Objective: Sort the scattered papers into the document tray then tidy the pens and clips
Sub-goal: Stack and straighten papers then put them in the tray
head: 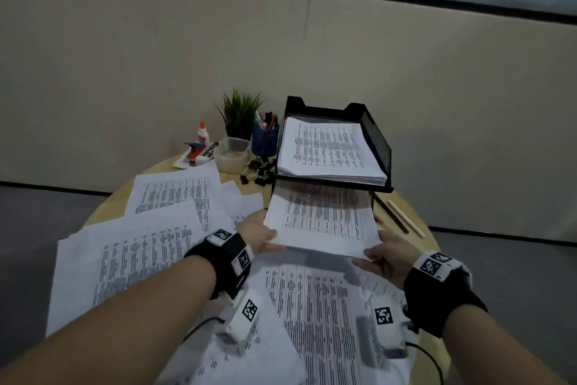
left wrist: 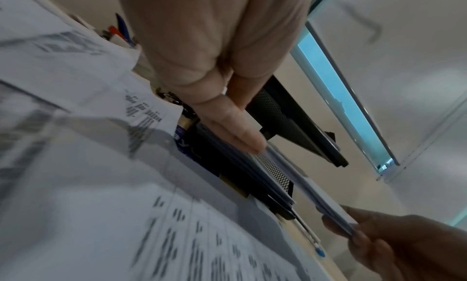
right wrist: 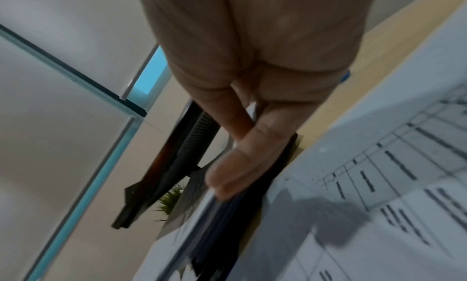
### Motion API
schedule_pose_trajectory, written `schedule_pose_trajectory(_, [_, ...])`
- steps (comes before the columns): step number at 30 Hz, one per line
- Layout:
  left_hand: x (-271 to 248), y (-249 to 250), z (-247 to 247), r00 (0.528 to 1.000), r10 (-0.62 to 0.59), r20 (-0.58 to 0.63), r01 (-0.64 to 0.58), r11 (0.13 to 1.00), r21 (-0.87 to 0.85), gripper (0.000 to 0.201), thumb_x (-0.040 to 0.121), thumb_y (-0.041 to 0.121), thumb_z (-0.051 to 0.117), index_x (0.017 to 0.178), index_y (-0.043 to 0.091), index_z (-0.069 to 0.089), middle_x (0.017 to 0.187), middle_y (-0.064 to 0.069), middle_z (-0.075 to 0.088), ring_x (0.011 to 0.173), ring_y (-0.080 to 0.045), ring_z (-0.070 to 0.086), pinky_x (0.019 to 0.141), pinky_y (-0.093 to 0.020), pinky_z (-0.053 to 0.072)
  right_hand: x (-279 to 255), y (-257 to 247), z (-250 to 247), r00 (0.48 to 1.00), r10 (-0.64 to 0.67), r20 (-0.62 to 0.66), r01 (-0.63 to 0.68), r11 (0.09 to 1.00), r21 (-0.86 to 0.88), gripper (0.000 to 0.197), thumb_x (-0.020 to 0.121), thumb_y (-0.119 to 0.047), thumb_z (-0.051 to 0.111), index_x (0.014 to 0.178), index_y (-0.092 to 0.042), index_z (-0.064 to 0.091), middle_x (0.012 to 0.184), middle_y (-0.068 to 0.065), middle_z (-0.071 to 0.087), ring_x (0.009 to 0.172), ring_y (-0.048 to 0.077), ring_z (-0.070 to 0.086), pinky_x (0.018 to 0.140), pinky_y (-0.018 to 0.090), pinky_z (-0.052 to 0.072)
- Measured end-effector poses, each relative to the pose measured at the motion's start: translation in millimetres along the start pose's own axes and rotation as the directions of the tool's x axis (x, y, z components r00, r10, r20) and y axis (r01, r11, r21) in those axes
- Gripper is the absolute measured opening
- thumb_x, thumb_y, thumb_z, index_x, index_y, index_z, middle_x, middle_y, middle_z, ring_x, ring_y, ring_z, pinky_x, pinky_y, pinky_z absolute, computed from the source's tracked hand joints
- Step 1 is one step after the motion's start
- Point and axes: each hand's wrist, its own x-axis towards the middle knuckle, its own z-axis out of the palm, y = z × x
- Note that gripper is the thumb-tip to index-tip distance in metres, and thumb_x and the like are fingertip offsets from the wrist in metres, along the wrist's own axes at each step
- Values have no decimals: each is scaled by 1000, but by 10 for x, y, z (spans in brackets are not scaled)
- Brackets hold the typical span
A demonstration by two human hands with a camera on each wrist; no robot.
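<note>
Hands both clamped on one stack of printed papers (head: 321, 222), held level above the table (head: 406, 206). Left hand (head: 257, 233) pinches the stack's near-left corner, thumb on top; right hand (head: 388, 255) pinches the near-right corner the same way. Far edge of the stack sits at the mouth of the lower tier of the black mesh document tray (head: 379, 141), under the shadow of the upper tier. Upper tier already carries a thick pile of printed sheets (head: 327, 147).

Left wrist view: fingers (left wrist: 227, 117) lie flat along the paper edge, tray mesh just beyond; blurred. Right wrist view: fingers (right wrist: 242, 157) curled under the stack; also blurred.

Loose papers (head: 150, 247) lie scattered over the left and near part of the table, overlapping one another. Black binder clips (head: 259, 171) in a heap just left of the tray. Two pens (head: 396, 216) lie on the table to the right of the tray, side by side. Blue pen cup (head: 264, 139) with pens stands behind the clips; clear plastic box (head: 232, 155), small potted plant (head: 239, 113), glue bottle (head: 202, 132) and stapler (head: 196, 150) at the far-left edge.
</note>
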Motion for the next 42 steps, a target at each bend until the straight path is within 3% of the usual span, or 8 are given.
schedule_pose_trajectory(9, [768, 215, 147, 966, 177, -187, -125, 957, 263, 44, 87, -15, 48, 130, -6, 43, 129, -26, 52, 113, -38, 57, 73, -31, 58, 710, -333, 48, 980, -56, -191, 72, 994, 78, 18, 93, 11, 42, 97, 1, 55, 90, 22, 61, 45, 23, 65, 44, 38, 57])
schedule_pose_trajectory(13, [901, 162, 135, 916, 289, -280, -93, 830, 550, 32, 86, -4, 51, 118, 2, 53, 114, -17, 63, 95, -34, 65, 67, -33, 59, 929, -290, 29, 956, -101, -277, 73, 991, -111, 16, 87, 5, 58, 103, 8, 56, 82, 21, 63, 60, 31, 65, 57, 39, 60])
schedule_pose_trajectory(18, [879, 149, 157, 898, 357, -256, 43, 509, 860, 15, 88, 16, 54, 96, 3, 58, 103, -15, 65, 84, -27, 59, 64, -27, 40, 1000, -186, 18, 904, -168, -392, 17, 932, -361, 23, 83, -14, 69, 87, 0, 51, 59, 19, 50, 40, 21, 46, 49, 34, 47])
schedule_pose_trajectory(20, [798, 157, 143, 895, 369, -250, 30, 510, 860, 18, 88, 21, 55, 99, 7, 52, 103, -13, 63, 79, -25, 55, 63, -27, 39, 951, -180, -15, 849, -316, -423, 5, 805, -593, 37, 76, -29, 75, 83, 0, 53, 66, 15, 52, 53, 21, 46, 52, 26, 36])
schedule_pose_trajectory(23, [628, 106, 106, 910, 354, -217, -18, 556, 831, 45, 87, 25, 59, 123, 8, 39, 113, -12, 57, 92, -28, 58, 67, -29, 41, 743, -128, -34, 826, -361, -434, 41, 805, -592, 44, 75, -33, 75, 97, -7, 46, 82, 16, 62, 64, 25, 54, 56, 29, 42])
schedule_pose_trajectory(31, [-116, -250, -22, 966, 196, -167, 64, 447, 892, 45, 80, 29, 64, 121, 17, 48, 125, -9, 45, 115, -28, 47, 94, -35, 44, -110, 275, 173, 945, -195, -262, 1, 803, -596, 21, 84, -15, 66, 96, -11, 49, 76, 14, 61, 60, 27, 57, 56, 34, 51])
schedule_pose_trajectory(36, [-643, -492, -90, 973, 149, -176, 124, 308, 943, 44, 80, 28, 61, 121, 21, 47, 125, -6, 43, 115, -26, 43, 93, -35, 41, -573, 626, 267, 985, -96, -145, -73, 528, -846, 39, 82, -32, 67, 109, -17, 44, 103, 4, 52, 85, 21, 54, 68, 28, 45])
schedule_pose_trajectory(42, [-1094, -730, -257, 979, 24, -205, 190, 286, 939, 74, 72, 36, 64, 138, 21, 34, 135, -8, 40, 125, -28, 40, 102, -45, 41, -1033, 972, 359, 982, -85, -170, -127, 372, -920, 51, 77, -40, 67, 116, -20, 40, 119, 4, 51, 101, 21, 56, 83, 29, 49])
